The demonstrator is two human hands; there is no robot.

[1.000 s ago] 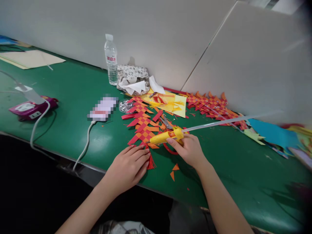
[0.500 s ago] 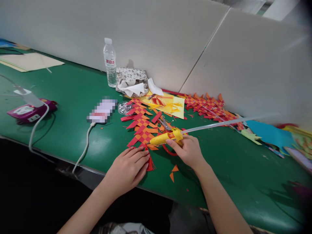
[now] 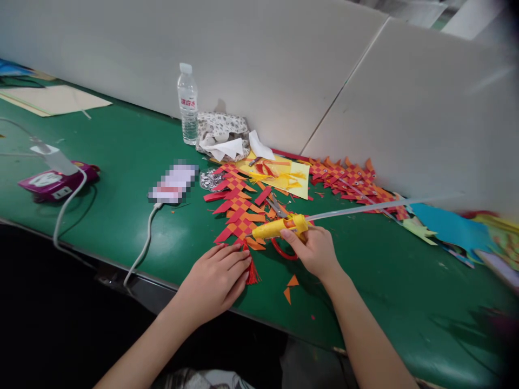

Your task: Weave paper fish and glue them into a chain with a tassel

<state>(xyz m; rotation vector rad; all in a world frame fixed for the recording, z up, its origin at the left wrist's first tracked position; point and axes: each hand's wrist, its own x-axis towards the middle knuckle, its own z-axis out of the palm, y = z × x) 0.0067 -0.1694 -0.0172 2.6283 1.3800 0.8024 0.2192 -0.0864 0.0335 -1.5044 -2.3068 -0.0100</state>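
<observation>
My right hand (image 3: 314, 251) grips a yellow glue gun (image 3: 278, 227) with a long clear glue stick (image 3: 377, 206) trailing out to the right. Its nozzle points left at a woven red and orange paper piece (image 3: 239, 227) on the green table (image 3: 121, 178). My left hand (image 3: 217, 278) lies flat, fingers together, pressing the near edge of that piece beside a red tassel (image 3: 251, 273). Red scissor handles (image 3: 281, 251) lie under the gun.
More woven paper pieces (image 3: 352, 178) line the white wall. Yellow paper (image 3: 284, 175), a water bottle (image 3: 188, 112), a patterned pouch (image 3: 222, 132), a phone (image 3: 173, 183) on a white cable, a pink device (image 3: 52, 182) and blue paper (image 3: 454, 224) lie around.
Both hands hold nearly the same pose; the glue gun has shifted slightly. The view has drifted a little.
</observation>
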